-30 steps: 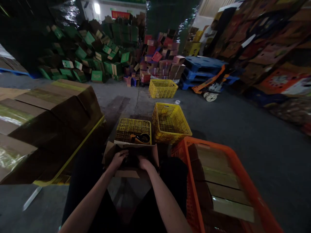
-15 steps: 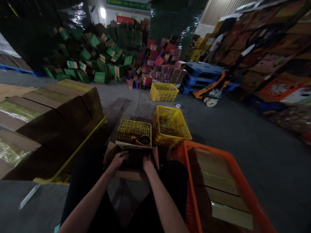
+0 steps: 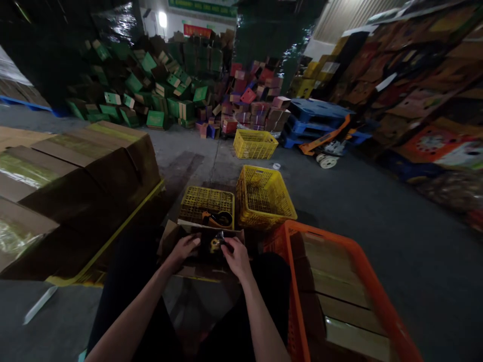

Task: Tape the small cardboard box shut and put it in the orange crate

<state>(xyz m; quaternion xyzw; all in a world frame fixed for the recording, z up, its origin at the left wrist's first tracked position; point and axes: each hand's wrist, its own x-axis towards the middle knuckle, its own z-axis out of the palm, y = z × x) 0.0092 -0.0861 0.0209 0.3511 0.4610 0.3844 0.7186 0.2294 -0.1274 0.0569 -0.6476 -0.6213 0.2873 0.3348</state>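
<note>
An open cardboard box (image 3: pixel 202 272) sits between my knees, its inside very dark. My left hand (image 3: pixel 184 250) reaches over its left side, fingers bent together at the dark contents; what they hold, if anything, is hidden. Just inside the right side, my right hand (image 3: pixel 236 255) pinches a small shiny plastic packet (image 3: pixel 216 243) with something yellow in it. Behind the box, an orange-and-black tape dispenser (image 3: pixel 217 218) lies on an upturned yellow crate (image 3: pixel 206 199).
An orange crate (image 3: pixel 350 241) of cardboard boxes stands at my right. Taped cartons (image 3: pixel 86 156) are stacked on my left. Yellow crates (image 3: pixel 266 193) stand ahead, with blue pallets (image 3: pixel 320 113) and an orange pallet jack (image 3: pixel 326 143) beyond. Green boxes (image 3: pixel 154 119) lie heaped at the back.
My right hand has risen out of the box's dark inside, and the shiny packet now shows at its fingertips. The left hand has barely moved.
</note>
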